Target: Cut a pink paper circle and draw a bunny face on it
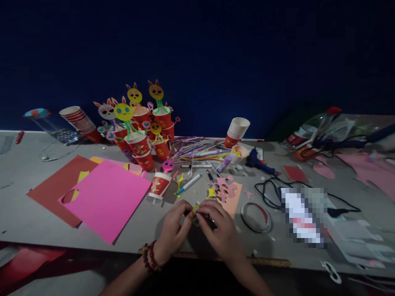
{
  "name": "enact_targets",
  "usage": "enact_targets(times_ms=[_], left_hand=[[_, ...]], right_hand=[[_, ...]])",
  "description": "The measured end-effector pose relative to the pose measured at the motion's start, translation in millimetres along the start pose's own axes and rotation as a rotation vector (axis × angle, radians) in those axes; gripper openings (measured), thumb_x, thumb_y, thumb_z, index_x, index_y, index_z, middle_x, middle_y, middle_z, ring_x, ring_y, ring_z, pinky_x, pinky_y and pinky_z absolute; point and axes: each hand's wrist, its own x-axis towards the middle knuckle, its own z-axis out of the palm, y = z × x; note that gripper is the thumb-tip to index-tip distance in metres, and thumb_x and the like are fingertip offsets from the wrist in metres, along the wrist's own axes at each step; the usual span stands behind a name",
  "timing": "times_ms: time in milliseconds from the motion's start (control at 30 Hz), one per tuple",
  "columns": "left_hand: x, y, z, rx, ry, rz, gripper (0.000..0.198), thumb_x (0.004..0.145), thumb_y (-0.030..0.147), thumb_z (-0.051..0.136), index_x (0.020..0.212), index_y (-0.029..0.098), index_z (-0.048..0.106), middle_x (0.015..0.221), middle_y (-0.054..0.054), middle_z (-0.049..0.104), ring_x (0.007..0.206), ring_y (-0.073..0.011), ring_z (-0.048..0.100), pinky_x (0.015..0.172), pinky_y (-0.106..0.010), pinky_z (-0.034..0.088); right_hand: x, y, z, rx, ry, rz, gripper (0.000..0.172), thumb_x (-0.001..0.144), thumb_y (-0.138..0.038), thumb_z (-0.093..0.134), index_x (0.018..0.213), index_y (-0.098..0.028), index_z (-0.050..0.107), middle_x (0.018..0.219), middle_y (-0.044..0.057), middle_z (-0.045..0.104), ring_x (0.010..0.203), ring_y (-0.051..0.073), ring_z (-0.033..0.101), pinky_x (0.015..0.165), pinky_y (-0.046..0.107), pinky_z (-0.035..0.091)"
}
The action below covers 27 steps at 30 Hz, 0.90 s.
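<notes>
My left hand [174,227] and my right hand [217,230] meet near the front edge of the grey table [27,213]. Their fingertips pinch together on a small yellow paper piece [195,210]. The right hand's fingers also cover something dark that I cannot make out. A beaded bracelet [149,257] circles my left wrist. Just beyond the hands lie a yellow star cutout [211,192], a peach sheet with pink cutouts [227,193], a white marker [189,183] and a red paper cup [159,186] tipped on its side.
A pink sheet [106,197] lies over red paper [57,187] at the left. Finished bunny-faced cups [138,127] cluster at the back, beside cup stacks [237,131], coloured straws [197,151] and a glue gun [257,160]. A tape roll [256,217] and black cable [271,193] lie to the right.
</notes>
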Motion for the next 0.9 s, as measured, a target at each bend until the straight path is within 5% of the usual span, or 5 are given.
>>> enact_targets(times_ms=[900], left_hand=[[0.2, 2.0, -1.1, 0.044, -0.03, 0.029, 0.013, 0.097, 0.017, 0.042, 0.089, 0.02, 0.051, 0.083, -0.003, 0.057, 0.078, -0.017, 0.054, 0.072, -0.028, 0.043]], right_hand=[[2.7, -1.0, -5.0, -0.049, -0.056, -0.087, 0.013, 0.091, -0.015, 0.056, 0.094, -0.023, 0.065, 0.093, 0.007, 0.072, 0.093, 0.022, 0.069, 0.083, 0.036, 0.058]])
